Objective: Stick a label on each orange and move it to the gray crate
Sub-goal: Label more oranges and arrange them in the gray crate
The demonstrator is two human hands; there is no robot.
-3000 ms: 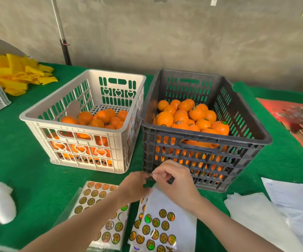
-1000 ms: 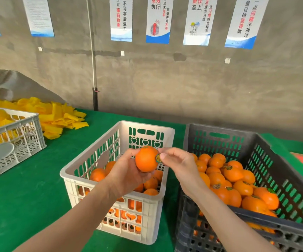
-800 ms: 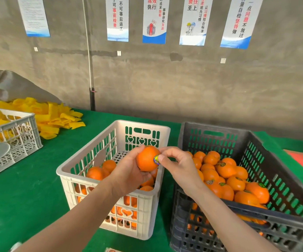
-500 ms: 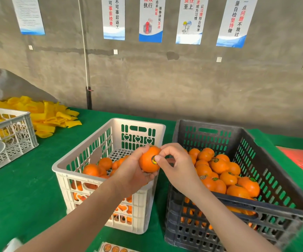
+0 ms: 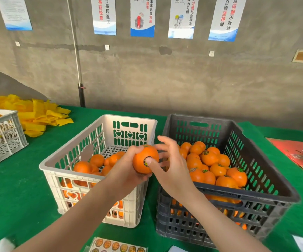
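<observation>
The left hand point(image 5: 127, 171) grips the orange point(image 5: 141, 166), fingers curled round it, above the near right corner of the white crate point(image 5: 70, 171), just left of the gray crate point(image 5: 238, 193); half a second ago the right hand point(image 5: 172, 168) was pinched at the label point(image 5: 144, 161) on the fruit; now its fingers have spread away, straight and loose, and only the thumb presses the label flat; the hand holds nothing.

So the sticking looks all but done; the label sits on the near face of the orange, and what seems left is to lift the thumb and carry the fruit right into the gray crate, among the labelled oranges point(image 5: 218, 170) there; more wait in the white crate, and the sheet point(image 5: 116, 246) lies at the near edge.
</observation>
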